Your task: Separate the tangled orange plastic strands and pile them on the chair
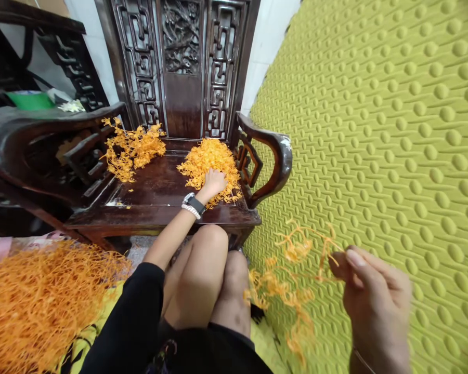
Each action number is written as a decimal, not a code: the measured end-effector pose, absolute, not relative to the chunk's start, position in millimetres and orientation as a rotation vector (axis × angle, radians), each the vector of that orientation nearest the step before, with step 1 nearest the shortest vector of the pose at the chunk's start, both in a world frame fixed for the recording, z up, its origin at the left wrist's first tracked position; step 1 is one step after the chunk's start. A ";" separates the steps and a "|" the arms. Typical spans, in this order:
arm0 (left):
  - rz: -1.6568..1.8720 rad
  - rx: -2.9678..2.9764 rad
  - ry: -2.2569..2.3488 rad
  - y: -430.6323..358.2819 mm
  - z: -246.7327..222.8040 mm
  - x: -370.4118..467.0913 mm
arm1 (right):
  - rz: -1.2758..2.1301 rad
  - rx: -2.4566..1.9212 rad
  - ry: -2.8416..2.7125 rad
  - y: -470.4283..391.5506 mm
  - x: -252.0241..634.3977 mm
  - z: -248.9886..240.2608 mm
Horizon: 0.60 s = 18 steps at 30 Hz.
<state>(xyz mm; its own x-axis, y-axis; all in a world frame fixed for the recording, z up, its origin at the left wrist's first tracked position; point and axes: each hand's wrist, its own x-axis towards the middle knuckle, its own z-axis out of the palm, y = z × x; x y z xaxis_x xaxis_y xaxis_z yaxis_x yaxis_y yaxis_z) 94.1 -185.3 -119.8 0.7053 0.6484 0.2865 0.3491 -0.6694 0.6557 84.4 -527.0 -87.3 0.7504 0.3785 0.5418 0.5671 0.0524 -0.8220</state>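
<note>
My left hand [213, 182] reaches forward onto the seat of a dark carved wooden chair [156, 192] and rests on a heap of small orange pieces [210, 161]; its fingers are buried in the heap, so their grip is hidden. A watch and bead bracelet [193, 205] circle that wrist. My right hand [374, 301] is low at the right, pinching a branching orange plastic strip [292, 280] that dangles, blurred, beside my knees [214, 270].
A second tangle of orange strands [130, 148] lies on the chair's left side. A big mass of orange strands [39, 306] fills the lower left. A green embossed mat [393, 130] stands at the right. A dark table with a green dish [29, 99] is at the back left.
</note>
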 end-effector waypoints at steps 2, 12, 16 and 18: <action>0.718 2.343 0.802 -197.5 -122.1 93.0 | -0.112 -1.511 -0.743 -518.9 84.6 -84.8; 0.486 1.025 -0.031 -345.1 -81.4 23.6 | -0.053 -1.620 -0.975 -468.0 74.8 -83.8; 0.612 1.335 -0.035 -353.4 -87.4 19.2 | 0.010 -1.579 -0.871 -476.9 88.7 -78.4; 0.495 1.613 -0.136 -343.8 -91.0 11.2 | -0.037 -1.548 -0.769 -494.1 99.8 -69.3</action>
<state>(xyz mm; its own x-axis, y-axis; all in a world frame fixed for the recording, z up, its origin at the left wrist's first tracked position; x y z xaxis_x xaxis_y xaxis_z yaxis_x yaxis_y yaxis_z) 11.2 -343.8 -91.0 0.8970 0.2044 0.3919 -0.3758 -0.1142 0.9196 99.8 -494.1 -69.3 0.7707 0.4395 0.4615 0.4821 0.0716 -0.8732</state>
